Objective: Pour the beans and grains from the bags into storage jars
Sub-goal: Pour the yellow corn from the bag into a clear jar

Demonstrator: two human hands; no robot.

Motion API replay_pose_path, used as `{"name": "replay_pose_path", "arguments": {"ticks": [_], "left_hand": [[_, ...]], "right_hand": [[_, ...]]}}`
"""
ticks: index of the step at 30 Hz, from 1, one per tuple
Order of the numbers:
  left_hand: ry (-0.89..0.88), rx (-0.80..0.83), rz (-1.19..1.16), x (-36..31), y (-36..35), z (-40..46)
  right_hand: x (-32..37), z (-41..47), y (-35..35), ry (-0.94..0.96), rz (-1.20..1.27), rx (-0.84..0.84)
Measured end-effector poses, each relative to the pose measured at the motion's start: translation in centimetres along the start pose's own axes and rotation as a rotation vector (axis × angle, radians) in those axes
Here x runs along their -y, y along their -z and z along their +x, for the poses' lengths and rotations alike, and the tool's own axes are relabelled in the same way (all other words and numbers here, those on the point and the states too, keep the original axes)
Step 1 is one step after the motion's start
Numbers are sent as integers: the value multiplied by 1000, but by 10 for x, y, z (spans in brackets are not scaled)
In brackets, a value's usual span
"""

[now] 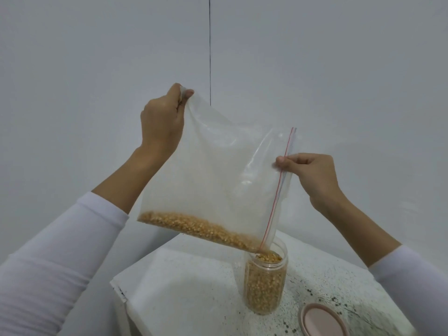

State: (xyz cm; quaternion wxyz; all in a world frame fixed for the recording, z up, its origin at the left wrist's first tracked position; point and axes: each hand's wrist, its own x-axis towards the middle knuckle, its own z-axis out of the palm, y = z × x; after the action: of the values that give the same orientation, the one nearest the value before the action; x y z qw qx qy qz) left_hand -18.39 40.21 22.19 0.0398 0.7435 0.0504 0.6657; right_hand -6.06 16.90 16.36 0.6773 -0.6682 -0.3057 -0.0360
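Only the head view to go on here, so this is what I've got on screen. My left hand (162, 122) is up high, pinching the bottom corner of a clear zip bag (215, 175) between thumb and curled fingers. My right hand (308, 175) sits lower and off to the right, fingers curled and pinching the bag's open edge right at the red and blue zip strip (278, 187). So both hands are grasping the bag, which hangs tilted between them with its mouth corner pointing down.

The yellow grains (194, 226) left in the bag lie in a thin band along its lower edge, sloping toward that corner. The corner dips into the mouth of a clear plastic jar (265, 284), and the jar is full of the same grains nearly up to its neck. It stands upright on a white speckled counter (189, 294).

Near the jar, toward the bottom right of the shot, a pink round lid (323, 322) lies flat on the counter, apart from the jar. White sleeves (60, 263) cover both forearms, and a plain pale wall (97, 57) with one dark vertical seam fills the background.
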Motion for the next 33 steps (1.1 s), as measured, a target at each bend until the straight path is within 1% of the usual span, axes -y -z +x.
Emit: {"name": "replay_pose_path", "arguments": {"ticks": [4,7,10,13,16,19,22,25,28,31,33], "left_hand": [[15,2,-1,5,2,-3],[27,18,0,7,2,-6],[33,21,-11,7,3,-7],[39,25,-1,8,2,-8],[47,14,-3,8,3,-7],[37,17,4,7,2,-5],[45,9,-12,5,1,-4],[27,14,-6,2,-1,-5],[7,6,-19,-2,-3,-3],[-13,17,-24,-6,-6,-1],[-16,17,-39,-8,-8,0]], "right_hand": [[0,2,-4,10,-8,-8],[0,2,-7,-10,-28,42],[1,3,-7,3,-8,1],[0,3,-9,-5,-24,34],[1,4,-9,2,-6,-8],[0,4,-8,-14,-27,38],[0,3,-5,0,-3,-9],[-2,1,-3,-28,-3,33],[-5,1,-1,-25,26,-27],[-5,-1,1,-35,14,-6],[-5,0,4,-24,34,-53]]}}
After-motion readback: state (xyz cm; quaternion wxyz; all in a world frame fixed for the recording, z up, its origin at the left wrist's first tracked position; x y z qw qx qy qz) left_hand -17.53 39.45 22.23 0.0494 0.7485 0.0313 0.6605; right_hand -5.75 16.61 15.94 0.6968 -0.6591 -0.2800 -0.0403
